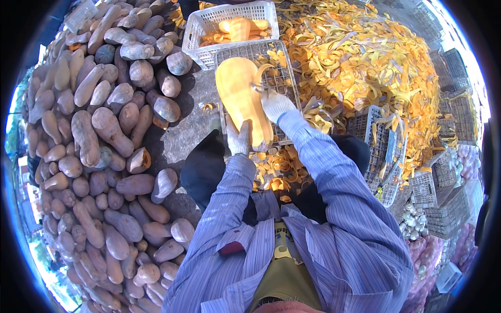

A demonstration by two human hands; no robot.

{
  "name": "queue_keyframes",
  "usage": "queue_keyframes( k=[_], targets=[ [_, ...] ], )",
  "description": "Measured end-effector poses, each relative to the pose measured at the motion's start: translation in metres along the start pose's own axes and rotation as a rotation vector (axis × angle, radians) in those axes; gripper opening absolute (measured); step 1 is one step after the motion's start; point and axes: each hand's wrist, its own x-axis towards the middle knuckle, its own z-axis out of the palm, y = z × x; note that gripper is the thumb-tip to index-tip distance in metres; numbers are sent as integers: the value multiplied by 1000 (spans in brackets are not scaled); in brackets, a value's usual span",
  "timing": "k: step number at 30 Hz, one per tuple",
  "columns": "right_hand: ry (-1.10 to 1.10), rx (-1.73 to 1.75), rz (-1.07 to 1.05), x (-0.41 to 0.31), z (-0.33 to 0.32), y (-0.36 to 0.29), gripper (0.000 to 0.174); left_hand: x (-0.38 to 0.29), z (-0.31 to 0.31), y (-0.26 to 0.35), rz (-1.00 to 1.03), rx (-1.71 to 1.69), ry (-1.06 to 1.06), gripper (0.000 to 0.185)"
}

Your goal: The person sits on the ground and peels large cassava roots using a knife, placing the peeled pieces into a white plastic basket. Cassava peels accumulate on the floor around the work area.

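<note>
A large peeled pumpkin (pixel 239 92), orange-yellow and long-necked, lies on an upturned plastic crate (pixel 290 74) in front of me, its wide end away from me. My left hand (pixel 238 137), in a pale work glove, grips the narrow end from the left side. In a like glove, my right hand (pixel 275 102) is closed on a peeler (pixel 256 87) at the pumpkin's right edge. A curled strip of peel (pixel 263 71) rises beside the tool. The peeler's handle is mostly hidden in the fist.
Unpeeled pumpkins (pixel 113 129) are heaped on the left. A white crate (pixel 231 47) beyond holds peeled pumpkins. Peelings (pixel 368 58) form a big pile at the right. A cleaver (pixel 390 146) rests on another crate (pixel 372 129); more peelings (pixel 283 168) lie between my legs.
</note>
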Motion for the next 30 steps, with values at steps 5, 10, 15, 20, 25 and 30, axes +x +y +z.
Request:
queue_keyframes(
  k=[5, 10, 15, 20, 25, 30],
  targets=[
    [-272, 436, 429, -182, 56, -68, 53, -5, 15, 10, -4, -75, 22, 68],
    [-31, 216, 236, -160, 4, -63, 30, -2, 6, 16, 74, 168, -1, 59],
    [191, -11, 153, 33, -44, 23, 30, -5, 30, 41, -30, 144, 2, 55],
    [-67, -43, 63, 44, -42, -8, 31, -5, 24, 16, -18, -15, 152, 55],
    [-143, 273, 412, -124, 7, -63, 40, -8, 21, 29, -5, 157, 56, 66],
    [-325, 473, 662, -212, 28, -73, 51, 13, -1, -9, 107, 495, 98, 76]
  ],
)
